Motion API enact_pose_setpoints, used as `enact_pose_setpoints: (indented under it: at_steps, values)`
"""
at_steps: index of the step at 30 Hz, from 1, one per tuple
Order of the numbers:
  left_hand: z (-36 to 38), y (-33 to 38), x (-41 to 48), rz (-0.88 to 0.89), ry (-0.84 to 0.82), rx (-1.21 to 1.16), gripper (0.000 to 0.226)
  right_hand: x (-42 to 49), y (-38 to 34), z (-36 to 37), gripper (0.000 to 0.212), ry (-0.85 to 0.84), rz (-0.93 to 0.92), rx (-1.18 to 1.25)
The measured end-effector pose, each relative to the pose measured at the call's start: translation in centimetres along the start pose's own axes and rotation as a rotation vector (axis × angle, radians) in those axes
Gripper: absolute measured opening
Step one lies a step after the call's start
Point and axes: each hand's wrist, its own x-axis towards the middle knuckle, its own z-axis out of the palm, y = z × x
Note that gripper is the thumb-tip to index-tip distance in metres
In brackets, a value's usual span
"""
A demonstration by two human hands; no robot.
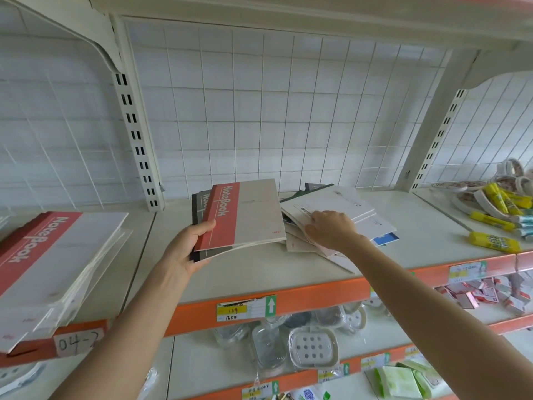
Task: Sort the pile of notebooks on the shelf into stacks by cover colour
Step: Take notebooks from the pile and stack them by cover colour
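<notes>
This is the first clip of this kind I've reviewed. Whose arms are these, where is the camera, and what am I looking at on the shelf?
There is no machine here. A person works with bare hands, and the single picture comes from a wide-angle camera worn on their head. It looks forward and down, so the arms reach in from below.

The left hand grips a red-striped notebook, with a grey-striped notebook under it. The right hand rests on the mixed pile of notebooks lying askew in the middle of the shelf. I cannot tell whether it grips one.

On the far left lies a stack of red-striped notebooks. On the right lie yellow glue sticks and tape rolls.
</notes>
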Motion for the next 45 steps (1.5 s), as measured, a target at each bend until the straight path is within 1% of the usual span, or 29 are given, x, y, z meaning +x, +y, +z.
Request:
enact_pose_setpoints:
  at_steps: [2, 3, 6, 9, 13, 15, 17, 19, 21, 22, 24, 27, 30, 32, 34, 36, 40, 43, 45]
  values:
    - [-0.1, -0.1, -0.1, 0.008, 0.006, 0.022, 0.016, -0.4, -0.4, -0.1, 0.029, 0.035, -0.026, -0.092]
    - [-0.1, -0.1, -0.2, 0.009, 0.008, 0.037, 0.016, -0.6, -0.5, -0.1, 0.025, 0.06, -0.018, -0.112]
    - [0.2, -0.1, -0.6, 0.009, 0.016, 0.053, 0.012, -1.3, -0.5, -0.4, 0.013, 0.176, 0.06, -0.042]
    - [0.6, -0.1, -0.7, -0.005, 0.021, 0.05, 0.018, -1.7, 0.1, -1.4, 0.011, 0.356, 0.138, 0.147]
    - [0.6, -0.3, -0.3, -0.032, 0.016, 0.127, 0.026, -2.0, 0.1, -5.3, 0.02, 0.638, 0.196, 0.491]
    - [0.4, -0.4, -0.1, -0.045, 0.017, 0.156, 0.03, -2.2, -0.3, -7.0, 0.025, 0.742, 0.217, 0.629]
    - [0.2, -0.4, -0.1, -0.057, 0.029, 0.179, 0.029, -2.4, -0.8, -7.9, 0.024, 0.784, 0.243, 0.807]
    - [0.1, -0.4, -0.3, -0.068, 0.032, 0.199, 0.024, -2.4, -1.3, -8.3, 0.025, 0.753, 0.293, 1.058]
    - [-0.3, -0.3, -0.6, -0.07, 0.037, 0.203, 0.023, -2.3, -1.6, -8.5, 0.03, 0.656, 0.373, 1.301]
    - [-0.6, -0.2, -0.8, -0.067, 0.041, 0.209, 0.024, -2.3, -1.8, -8.4, 0.032, 0.586, 0.399, 1.38]
    - [-1.4, 0.0, -0.8, -0.066, 0.059, 0.23, 0.03, -2.1, -1.9, -7.7, 0.033, 0.444, 0.415, 1.436]
    - [-2.5, -0.1, -1.0, -0.056, 0.088, 0.268, 0.029, -1.7, -1.5, -6.0, 0.032, 0.284, 0.442, 1.405]
    - [-3.2, -0.3, -1.2, -0.038, 0.099, 0.303, 0.029, -1.3, -1.2, -4.7, 0.032, 0.176, 0.448, 1.266]
    - [-3.5, -0.3, -1.4, -0.034, 0.072, 0.31, 0.031, -1.1, -1.5, -4.1, 0.03, 0.074, 0.412, 1.156]
    - [-3.6, -0.2, -1.4, -0.068, -0.001, 0.29, 0.034, -1.0, -1.8, -3.4, 0.031, 0.004, 0.377, 1.088]
    - [-3.6, 0.0, -1.8, -0.098, -0.058, 0.289, 0.031, -0.9, -2.0, -3.0, 0.031, -0.01, 0.364, 1.081]
    - [-4.0, -0.3, -2.0, -0.11, -0.053, 0.386, 0.024, -0.8, -2.4, -2.7, 0.033, 0.015, 0.331, 0.997]
    - [-3.9, -0.5, -2.1, -0.131, -0.087, 0.444, 0.018, -0.7, -3.1, -2.4, 0.023, 0.027, 0.296, 1.005]
    - [-3.6, -0.6, -2.1, -0.153, -0.098, 0.455, 0.019, -0.6, -3.2, -2.1, 0.031, 0.036, 0.253, 0.973]
